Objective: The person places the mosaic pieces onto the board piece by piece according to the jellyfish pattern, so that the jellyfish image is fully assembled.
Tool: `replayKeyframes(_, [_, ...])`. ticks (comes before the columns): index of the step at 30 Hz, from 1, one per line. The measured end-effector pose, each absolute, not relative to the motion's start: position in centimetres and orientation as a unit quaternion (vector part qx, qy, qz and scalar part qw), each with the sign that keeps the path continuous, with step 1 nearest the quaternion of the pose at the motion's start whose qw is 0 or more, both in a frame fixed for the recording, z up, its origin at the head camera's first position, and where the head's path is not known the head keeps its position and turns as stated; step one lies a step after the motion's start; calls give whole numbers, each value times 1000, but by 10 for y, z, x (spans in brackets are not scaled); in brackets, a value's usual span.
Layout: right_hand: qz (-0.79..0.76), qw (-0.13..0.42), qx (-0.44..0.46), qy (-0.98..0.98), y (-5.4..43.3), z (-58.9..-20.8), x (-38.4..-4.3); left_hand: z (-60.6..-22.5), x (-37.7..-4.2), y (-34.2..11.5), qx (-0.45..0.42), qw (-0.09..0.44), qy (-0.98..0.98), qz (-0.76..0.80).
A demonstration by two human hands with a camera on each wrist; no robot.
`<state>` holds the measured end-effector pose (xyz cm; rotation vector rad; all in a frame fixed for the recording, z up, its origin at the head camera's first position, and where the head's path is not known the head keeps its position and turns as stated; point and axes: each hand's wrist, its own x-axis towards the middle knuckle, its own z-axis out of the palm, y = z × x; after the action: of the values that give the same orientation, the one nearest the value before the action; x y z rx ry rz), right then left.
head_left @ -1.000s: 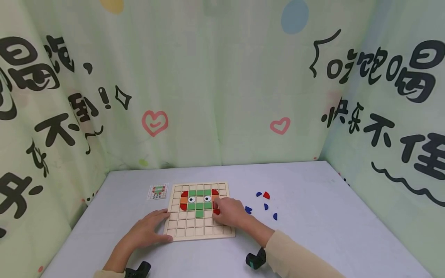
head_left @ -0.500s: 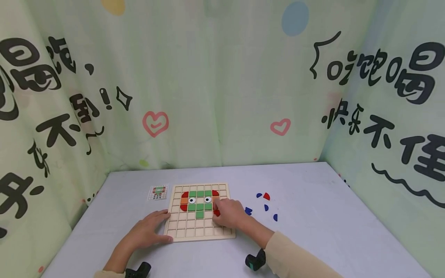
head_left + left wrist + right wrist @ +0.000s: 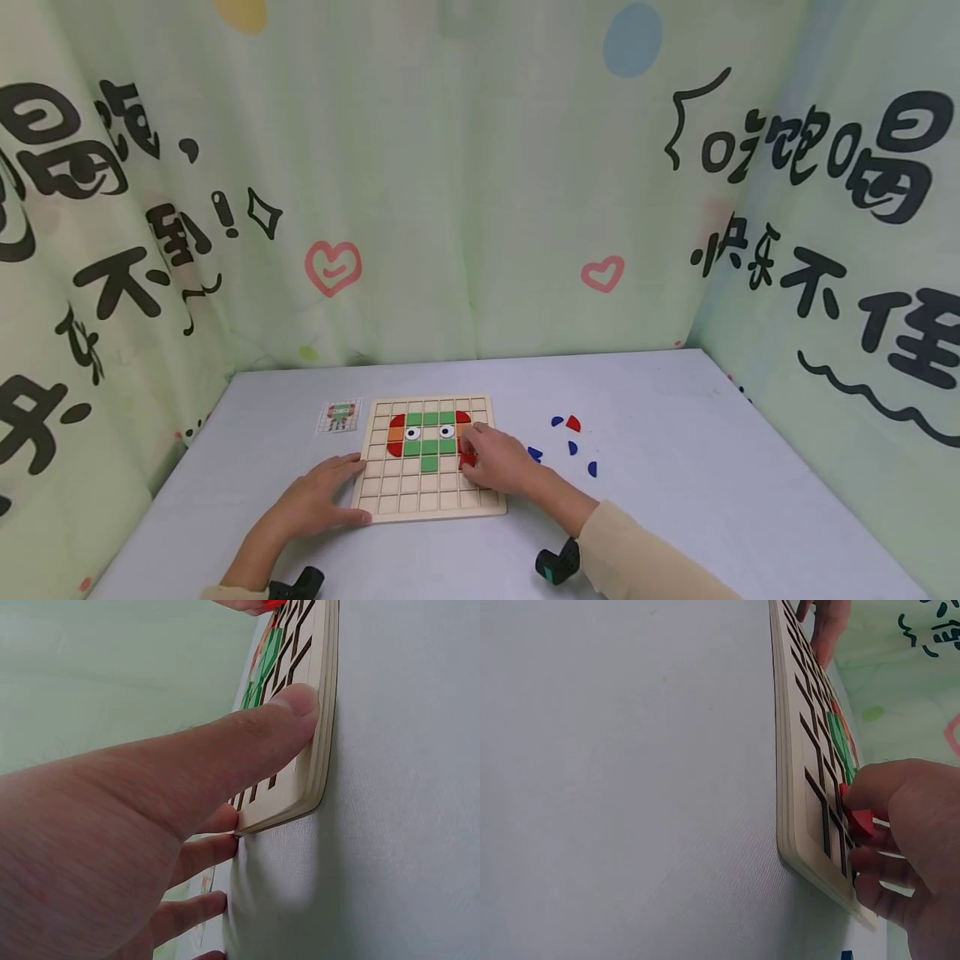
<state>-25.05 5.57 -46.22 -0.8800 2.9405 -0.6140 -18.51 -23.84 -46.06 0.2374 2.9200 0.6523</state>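
Observation:
A wooden grid board [image 3: 408, 502] lies on the table, partly filled with green, red and orange tiles and two eye tiles [image 3: 412, 433] that form a face. My left hand [image 3: 318, 496] rests against its near left corner; the left wrist view shows the thumb [image 3: 298, 701] on the near rim and the fingertips at the left side. At the right side of the face, my right hand [image 3: 501, 461] pinches a red tile [image 3: 860, 820] between thumb and fingers, low over the grid cells. The fingers hide part of that tile and the cells beneath.
A small picture card [image 3: 339, 417] of a coloured figure lies left of the board. To the right are several loose blue pieces [image 3: 573, 447] and a red wedge [image 3: 573, 423]. Patterned curtains [image 3: 465, 250] surround the table on the back and sides.
My right hand stays at the same spot on the board, shifting only slightly with the red tile. The left hand keeps its place at the corner.

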Motion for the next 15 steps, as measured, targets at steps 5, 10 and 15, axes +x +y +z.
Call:
replayKeyframes(5, [-242, 15, -297, 924, 57, -462, -251, -461, -185, -238, 80, 66, 970, 218])
replayKeyframes(10, [-296, 21, -328, 897, 56, -459, -252, -462, -185, -239, 82, 63, 971, 214])
replayKeyframes(15, [-315, 48, -343, 884, 51, -457, -255, -461, -185, -239, 86, 61, 972, 210])
